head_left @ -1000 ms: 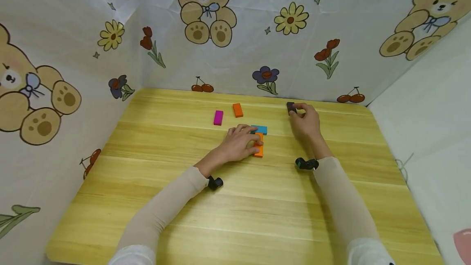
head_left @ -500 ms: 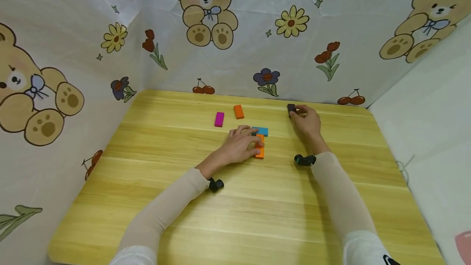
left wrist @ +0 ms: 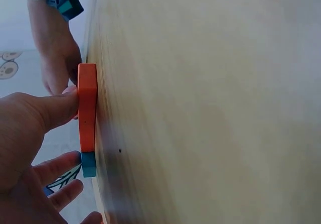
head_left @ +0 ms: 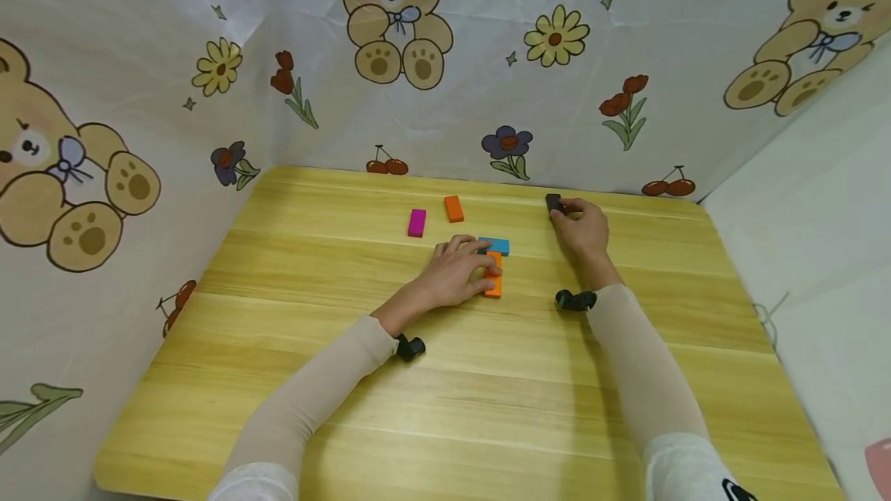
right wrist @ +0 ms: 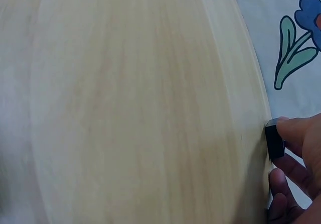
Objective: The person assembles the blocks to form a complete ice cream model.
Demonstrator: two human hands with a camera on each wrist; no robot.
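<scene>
My left hand point(head_left: 455, 273) rests its thumb and fingertips on an orange block point(head_left: 493, 290) near the middle of the table. More of its fingers touch a blue block point(head_left: 497, 247) that lies crosswise against the orange block's far end. In the left wrist view, the thumb lies on the upper face of the orange block point(left wrist: 87, 113), with the blue block point(left wrist: 89, 164) at its end. Close to the table's back edge, my right hand point(head_left: 585, 230) pinches a small black block point(right wrist: 274, 141) between thumb and fingers. Part of that block is hidden by the fingertips.
A magenta block point(head_left: 417, 223) and another orange block point(head_left: 454, 209) lie behind the left hand, apart from each other. The wooden table point(head_left: 487, 400) meets a white patterned sheet point(head_left: 473, 99) at its back edge. Dark wrist cameras hang under both wrists.
The head view has shifted slightly. Both hands stay in nearly the same places, and the blocks show no clear movement on the table.
</scene>
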